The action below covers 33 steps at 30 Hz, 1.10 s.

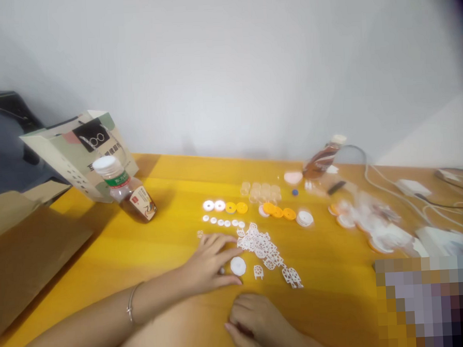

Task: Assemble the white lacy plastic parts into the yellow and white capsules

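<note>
At table [171, 244], hands [207, 263], left [207, 263] spread, right [258, 317] curled

Thin, silvery left-wrist bracelet [130, 305]

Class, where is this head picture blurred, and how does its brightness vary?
Head view, right: plastic bags smear, while white cut-out pieces by the left hand look clearer; head view, wall: brightest around mid-picture; head view, corners: upper right darkens to black, lower right is masked by coarse blocks.
</note>
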Motion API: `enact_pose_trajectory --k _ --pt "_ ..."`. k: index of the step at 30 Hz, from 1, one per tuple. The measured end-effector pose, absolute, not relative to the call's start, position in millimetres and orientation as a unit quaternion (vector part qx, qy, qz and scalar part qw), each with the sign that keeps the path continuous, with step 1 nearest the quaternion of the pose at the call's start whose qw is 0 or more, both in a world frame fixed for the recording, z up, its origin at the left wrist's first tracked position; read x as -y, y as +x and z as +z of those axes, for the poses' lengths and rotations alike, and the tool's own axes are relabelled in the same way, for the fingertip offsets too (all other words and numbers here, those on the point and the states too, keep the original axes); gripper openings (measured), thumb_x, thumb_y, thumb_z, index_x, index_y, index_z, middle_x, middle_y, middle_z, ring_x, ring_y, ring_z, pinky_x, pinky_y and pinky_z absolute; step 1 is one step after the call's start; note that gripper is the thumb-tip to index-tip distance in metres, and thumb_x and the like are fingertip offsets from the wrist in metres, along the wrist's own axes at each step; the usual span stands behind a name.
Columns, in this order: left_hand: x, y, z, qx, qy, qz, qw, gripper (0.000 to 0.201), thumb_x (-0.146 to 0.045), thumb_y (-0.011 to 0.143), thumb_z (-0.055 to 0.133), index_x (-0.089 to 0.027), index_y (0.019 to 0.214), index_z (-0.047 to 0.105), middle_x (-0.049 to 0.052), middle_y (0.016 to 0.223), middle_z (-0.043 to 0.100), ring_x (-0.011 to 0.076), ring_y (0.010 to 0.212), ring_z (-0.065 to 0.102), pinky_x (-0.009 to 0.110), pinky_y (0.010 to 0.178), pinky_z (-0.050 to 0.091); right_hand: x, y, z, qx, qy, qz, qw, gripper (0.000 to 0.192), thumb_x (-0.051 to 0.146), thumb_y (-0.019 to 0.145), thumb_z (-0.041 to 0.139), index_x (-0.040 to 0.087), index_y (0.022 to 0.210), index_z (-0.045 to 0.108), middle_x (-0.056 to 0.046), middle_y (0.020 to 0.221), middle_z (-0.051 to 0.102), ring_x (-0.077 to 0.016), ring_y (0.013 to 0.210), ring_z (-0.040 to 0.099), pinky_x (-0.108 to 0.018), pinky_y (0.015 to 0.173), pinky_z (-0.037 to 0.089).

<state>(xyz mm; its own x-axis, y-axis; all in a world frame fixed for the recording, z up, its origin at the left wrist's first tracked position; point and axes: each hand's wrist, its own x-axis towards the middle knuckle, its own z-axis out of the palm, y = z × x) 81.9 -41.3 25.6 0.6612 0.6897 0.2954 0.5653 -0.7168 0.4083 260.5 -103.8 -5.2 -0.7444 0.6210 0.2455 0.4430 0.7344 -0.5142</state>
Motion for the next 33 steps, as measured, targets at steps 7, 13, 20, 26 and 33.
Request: enact_pose_trajectory --k 7,13,20,26,33 --pt "14 46 54 -0.398 0.865 0.256 0.165 0.019 -0.029 0.086 0.048 -0.021 0.101 0.057 0.005 0.099 0.058 0.0169 0.095 0.051 0.032 0.086 0.037 104 262 -6 0.915 -0.286 0.208 0.195 0.019 0.019 0.078 0.046 0.019 0.059 0.044 0.002 0.053 0.050 -0.0114 0.051 0.045 -0.022 0.048 0.031" --pt "-6 21 63 -0.399 0.891 0.135 0.170 0.013 -0.022 0.085 0.047 -0.018 0.084 0.060 0.002 0.085 0.059 0.0135 0.077 0.055 0.025 0.074 0.041 104 262 -1 0.916 -0.291 0.210 0.183 0.018 0.018 0.078 0.045 0.019 0.060 0.044 0.001 0.054 0.051 -0.0115 0.053 0.045 -0.022 0.049 0.032" --pt "-11 10 63 -0.383 0.911 0.109 0.107 0.013 -0.021 0.084 0.049 -0.019 0.085 0.062 0.003 0.084 0.061 0.0145 0.077 0.056 0.026 0.072 0.039 103 262 -2 0.916 -0.288 0.202 0.194 0.021 0.020 0.078 0.043 0.019 0.058 0.045 0.001 0.052 0.052 -0.0115 0.051 0.045 -0.022 0.047 0.031" --pt "-10 12 58 -0.382 0.912 0.105 0.108 0.014 -0.019 0.085 0.048 -0.019 0.084 0.062 0.003 0.083 0.061 0.0138 0.077 0.057 0.026 0.073 0.040 103 262 -4 0.916 -0.287 0.200 0.196 0.021 0.020 0.079 0.043 0.020 0.058 0.044 0.001 0.052 0.050 -0.0114 0.051 0.044 -0.022 0.046 0.031" --pt "-7 16 56 -0.363 0.915 0.137 0.108 0.016 -0.024 0.085 0.049 -0.018 0.080 0.063 0.002 0.077 0.060 0.0131 0.076 0.057 0.024 0.073 0.040 103 262 0 0.913 -0.285 0.206 0.207 0.020 0.019 0.078 0.042 0.020 0.058 0.044 0.001 0.052 0.050 -0.0112 0.050 0.043 -0.022 0.047 0.031"
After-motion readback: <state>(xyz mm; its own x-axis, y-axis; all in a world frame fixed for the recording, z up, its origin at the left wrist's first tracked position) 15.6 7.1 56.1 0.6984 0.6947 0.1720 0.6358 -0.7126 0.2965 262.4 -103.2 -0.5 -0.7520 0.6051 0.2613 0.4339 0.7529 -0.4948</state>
